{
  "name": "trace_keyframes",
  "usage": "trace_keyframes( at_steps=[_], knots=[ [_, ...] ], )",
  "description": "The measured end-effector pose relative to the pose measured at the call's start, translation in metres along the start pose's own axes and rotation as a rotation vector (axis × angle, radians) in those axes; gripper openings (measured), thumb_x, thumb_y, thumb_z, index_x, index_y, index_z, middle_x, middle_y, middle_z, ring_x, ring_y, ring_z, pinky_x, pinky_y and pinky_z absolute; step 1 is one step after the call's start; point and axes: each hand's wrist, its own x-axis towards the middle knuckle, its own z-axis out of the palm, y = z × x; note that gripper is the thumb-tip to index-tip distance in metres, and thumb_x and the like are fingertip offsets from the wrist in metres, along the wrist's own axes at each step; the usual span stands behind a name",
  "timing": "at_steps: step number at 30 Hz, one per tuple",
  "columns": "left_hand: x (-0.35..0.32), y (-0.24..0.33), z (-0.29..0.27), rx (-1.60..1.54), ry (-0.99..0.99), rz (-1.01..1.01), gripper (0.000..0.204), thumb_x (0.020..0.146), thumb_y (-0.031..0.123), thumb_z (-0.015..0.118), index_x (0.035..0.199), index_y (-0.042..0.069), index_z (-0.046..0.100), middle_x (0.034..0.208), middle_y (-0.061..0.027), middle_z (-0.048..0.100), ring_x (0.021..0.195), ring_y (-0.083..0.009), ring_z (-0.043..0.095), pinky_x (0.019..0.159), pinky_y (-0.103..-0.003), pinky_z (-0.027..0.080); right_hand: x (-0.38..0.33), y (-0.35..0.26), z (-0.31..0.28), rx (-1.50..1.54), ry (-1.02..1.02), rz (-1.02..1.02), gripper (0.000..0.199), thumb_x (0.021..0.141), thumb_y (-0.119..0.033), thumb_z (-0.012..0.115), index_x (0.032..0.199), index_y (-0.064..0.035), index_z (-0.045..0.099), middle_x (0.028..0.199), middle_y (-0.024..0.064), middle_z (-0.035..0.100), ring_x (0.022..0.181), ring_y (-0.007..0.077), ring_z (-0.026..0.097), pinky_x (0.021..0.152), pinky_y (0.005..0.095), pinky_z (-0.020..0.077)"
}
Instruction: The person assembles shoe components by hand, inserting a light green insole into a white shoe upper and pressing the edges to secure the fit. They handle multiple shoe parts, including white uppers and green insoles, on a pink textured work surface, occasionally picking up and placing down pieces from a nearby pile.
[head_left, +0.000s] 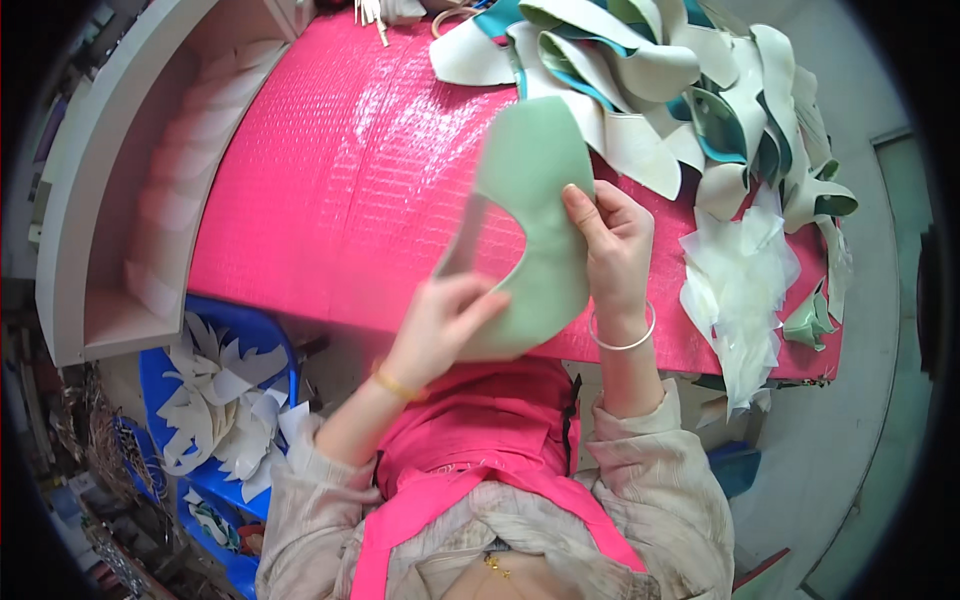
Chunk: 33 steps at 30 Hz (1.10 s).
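I hold up a pale green shoe upper (545, 230), a curved flat piece with a rounded opening on its left side, above the pink-covered table. My right hand (615, 235) pinches its right edge, thumb on the green face and fingers behind. At the lower left, by the opening, my left hand (450, 315) is closed on the rim; it is slightly blurred, and some of its fingers are hidden. Beyond my right hand lies a heap of similar uppers (640, 150), white on one side and green or teal on the other.
Translucent white sheets (740, 280) hang over the table's right edge beside a small green piece (810, 320). A pale shelf box (65, 240) stands at the left, holding a row of white pieces. Below it, a blue bin (155, 375) contains white scraps. The pink table cover (320, 170) is shiny.
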Motion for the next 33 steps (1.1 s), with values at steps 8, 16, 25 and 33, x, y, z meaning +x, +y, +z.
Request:
trace_keyframes(
  at_steps=[8, 16, 25, 33],
  knots=[
    [-0.079, -0.003, 0.02, -0.333, -0.03, 0.057, 0.028, 0.076, -0.001, 0.065, 0.102, -0.003, 0.058, 0.088, -0.0088, 0.063, 0.083, -0.0128, 0.061, 0.074, -0.024, 0.047, -0.029, -0.004, -0.037, 0.669, -0.429, 0.117, 0.039, 0.089, -0.021, 0.051, 0.12, -0.0001, 0.044, 0.113, 0.006, 0.052, 0.099, 0.0114, 0.05, 0.076, 0.0265, 0.043],
    [0.027, 0.139, 0.022, 0.553, -0.142, 0.932, 0.018, 0.074, 0.015, 0.069, 0.085, 0.003, 0.06, 0.082, -0.0116, 0.06, 0.067, -0.0197, 0.058, 0.058, -0.03, 0.046, -0.129, -0.055, -0.212, -0.708, 0.73, -0.407, 0.024, 0.085, -0.017, 0.06, 0.099, 0.0016, 0.054, 0.09, 0.0058, 0.055, 0.077, 0.0116, 0.051, 0.067, 0.0249, 0.0422],
    [0.046, 0.221, -0.011, 1.262, -0.206, 1.036, 0.025, 0.073, 0.014, 0.067, 0.09, 0.002, 0.053, 0.085, -0.0142, 0.057, 0.073, -0.0233, 0.056, 0.063, -0.032, 0.045, -0.023, -0.007, -0.638, -1.744, 0.888, 0.547, 0.053, 0.09, -0.044, 0.036, 0.105, 0.0031, 0.055, 0.104, 0.0251, 0.057, 0.102, 0.0383, 0.054, 0.085, 0.0458, 0.0418],
    [0.042, 0.227, 0.0, 1.359, -0.359, 0.989, 0.032, 0.072, 0.014, 0.065, 0.095, 0.001, 0.047, 0.089, -0.0165, 0.055, 0.078, -0.0265, 0.055, 0.069, -0.033, 0.044, -0.042, 0.022, -0.519, -1.745, 0.629, 0.805, 0.073, 0.079, -0.065, 0.04, 0.107, 0.0, 0.057, 0.101, 0.0311, 0.056, 0.101, 0.0394, 0.055, 0.083, 0.0481, 0.0437]
  ],
)
